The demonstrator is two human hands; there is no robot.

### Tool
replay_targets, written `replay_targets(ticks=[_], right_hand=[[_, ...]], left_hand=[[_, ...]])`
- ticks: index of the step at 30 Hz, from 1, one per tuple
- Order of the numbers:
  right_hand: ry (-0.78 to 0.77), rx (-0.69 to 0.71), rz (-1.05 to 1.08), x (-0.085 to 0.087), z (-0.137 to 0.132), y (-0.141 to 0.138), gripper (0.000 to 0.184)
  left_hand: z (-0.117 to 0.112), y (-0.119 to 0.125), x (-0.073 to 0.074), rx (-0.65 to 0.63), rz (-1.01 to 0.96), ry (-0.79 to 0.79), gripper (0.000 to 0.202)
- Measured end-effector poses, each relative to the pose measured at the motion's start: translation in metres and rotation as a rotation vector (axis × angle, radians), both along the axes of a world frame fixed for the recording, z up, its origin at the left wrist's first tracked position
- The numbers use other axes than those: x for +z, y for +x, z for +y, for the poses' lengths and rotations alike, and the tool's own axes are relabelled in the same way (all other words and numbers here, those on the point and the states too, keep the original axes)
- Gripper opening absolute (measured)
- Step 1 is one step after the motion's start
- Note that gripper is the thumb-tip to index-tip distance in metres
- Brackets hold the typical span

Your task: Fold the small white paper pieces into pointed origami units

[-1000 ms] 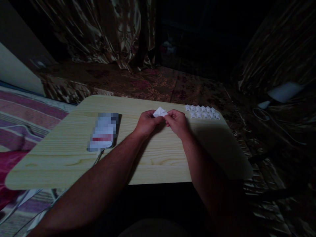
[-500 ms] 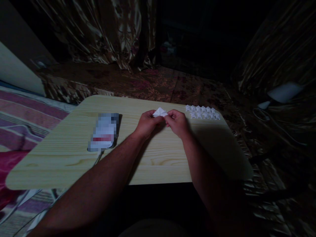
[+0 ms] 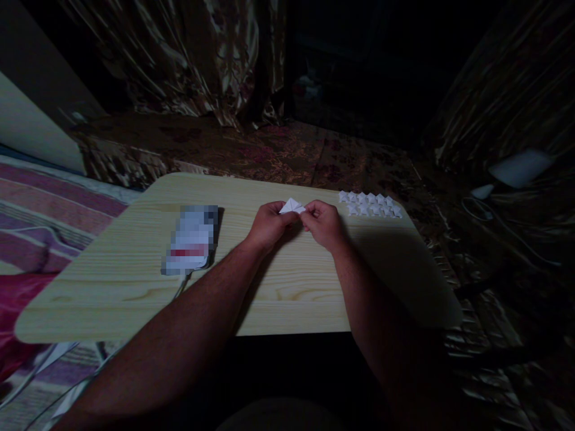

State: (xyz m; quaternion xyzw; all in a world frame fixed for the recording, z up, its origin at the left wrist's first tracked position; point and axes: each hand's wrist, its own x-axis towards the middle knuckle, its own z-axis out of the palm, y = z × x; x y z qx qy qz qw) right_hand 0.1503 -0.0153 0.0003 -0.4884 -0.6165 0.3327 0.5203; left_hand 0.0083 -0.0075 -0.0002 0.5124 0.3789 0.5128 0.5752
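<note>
Dim room, light falling only on the tabletop. Small white folded paper piece, crisp creases, roughly a flattened diamond with pointed corners, held just above the pale wood-grain table. Left hand curled into a loose fist, thumb and forefinger pinching the paper's left edge. Right hand mirrors it, fingertips nipping the right edge; the knuckles of the two hands nearly meet under the paper. Both forearms bare, running in from the near edge of the table and converging at the paper.

Just right of the right hand, a little farther out: two neat rows of finished folded paper pieces, same white, small and star-pointed, lying flat on the wood. Well left of the left hand, a blurred rectangular object lies flat, a thin cable trailing from its near end. Beyond the hands, glossy patterned brown fabric, heavily folded.
</note>
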Motion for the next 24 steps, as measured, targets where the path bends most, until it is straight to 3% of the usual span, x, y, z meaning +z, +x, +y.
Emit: replay_targets(ticks=[9,24], right_hand=[[-0.003,0.028,-0.022,0.0051,-0.0035,-0.0005,0.01],[-0.042,0.009,0.0,0.0012,-0.0012,0.0006,0.009]], left_hand=[[-0.0001,0.0011,-0.0014,-0.049,-0.036,-0.024,0.012],[0.0038,-0.0026,-0.0043,0.064,0.128,0.07,0.016]])
